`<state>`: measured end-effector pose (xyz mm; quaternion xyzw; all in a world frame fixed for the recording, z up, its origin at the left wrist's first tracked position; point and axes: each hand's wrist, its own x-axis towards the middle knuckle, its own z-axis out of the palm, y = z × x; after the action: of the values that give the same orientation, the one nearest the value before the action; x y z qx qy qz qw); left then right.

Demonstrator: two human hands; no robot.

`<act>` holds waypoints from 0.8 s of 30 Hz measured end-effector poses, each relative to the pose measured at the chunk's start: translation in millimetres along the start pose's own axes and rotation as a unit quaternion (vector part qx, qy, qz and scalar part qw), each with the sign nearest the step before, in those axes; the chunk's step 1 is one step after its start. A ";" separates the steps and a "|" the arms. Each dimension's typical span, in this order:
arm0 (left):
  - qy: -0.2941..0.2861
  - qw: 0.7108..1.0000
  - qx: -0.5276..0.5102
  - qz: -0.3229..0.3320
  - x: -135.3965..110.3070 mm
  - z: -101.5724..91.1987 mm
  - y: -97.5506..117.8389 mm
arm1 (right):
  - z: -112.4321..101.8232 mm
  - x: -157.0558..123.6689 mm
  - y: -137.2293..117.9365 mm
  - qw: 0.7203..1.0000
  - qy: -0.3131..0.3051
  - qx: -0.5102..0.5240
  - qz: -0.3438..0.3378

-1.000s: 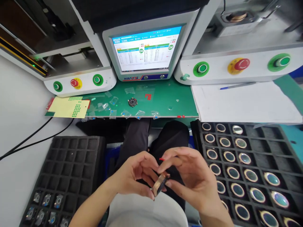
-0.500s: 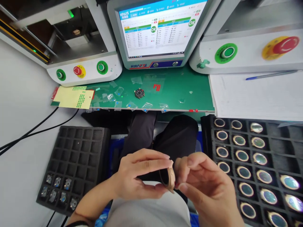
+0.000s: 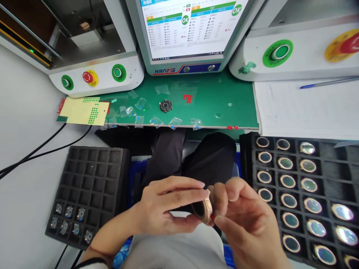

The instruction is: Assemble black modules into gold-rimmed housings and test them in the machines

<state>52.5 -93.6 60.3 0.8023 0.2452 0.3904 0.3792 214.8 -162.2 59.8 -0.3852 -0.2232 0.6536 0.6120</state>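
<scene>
A gold-rimmed watch case [image 3: 206, 210] is held on edge between the fingers and thumb of my left hand [image 3: 168, 205], its dark glass turned to the left. My right hand [image 3: 244, 216] is close against the back of the watch case, thumb and fingertips pinched at its lower edge. A small red sticker [image 3: 212, 216] shows at those fingertips, pressed to or touching the case. On the green bench lies another round watch body [image 3: 165, 106], dark back up, with a red spot on its rim.
Gold-rimmed watches fill many cells of the right black foam tray [image 3: 333, 175]. The left foam tray [image 3: 95, 175] holds several wrapped parts. Clear film scraps [image 3: 175, 122] and a yellow sticker sheet [image 3: 98, 113] lie on the bench [image 3: 221, 93], below a monitor [image 3: 193, 33] and machines.
Both hands and the watch case have shifted slightly right in view, and the case is tilted a little more. More of the red sticker shows. The camera view has moved slightly.
</scene>
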 end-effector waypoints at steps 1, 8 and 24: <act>-0.001 1.000 -0.002 0.000 -0.1 0.2 -0.3 | 0.2 -0.3 -0.2 1.000 -0.003 -0.001 0.000; -0.003 1.000 -0.019 -0.002 -0.4 1.3 -1.2 | 0.7 0.5 -0.4 1.000 0.009 0.002 0.006; -0.003 1.000 -0.011 0.001 -0.9 2.2 -2.7 | -1.1 1.2 0.0 1.000 0.001 0.008 0.020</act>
<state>53.5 -93.5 56.8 0.7994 0.2391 0.3913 0.3883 215.7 -161.2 58.9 -0.3855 -0.2099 0.6670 0.6020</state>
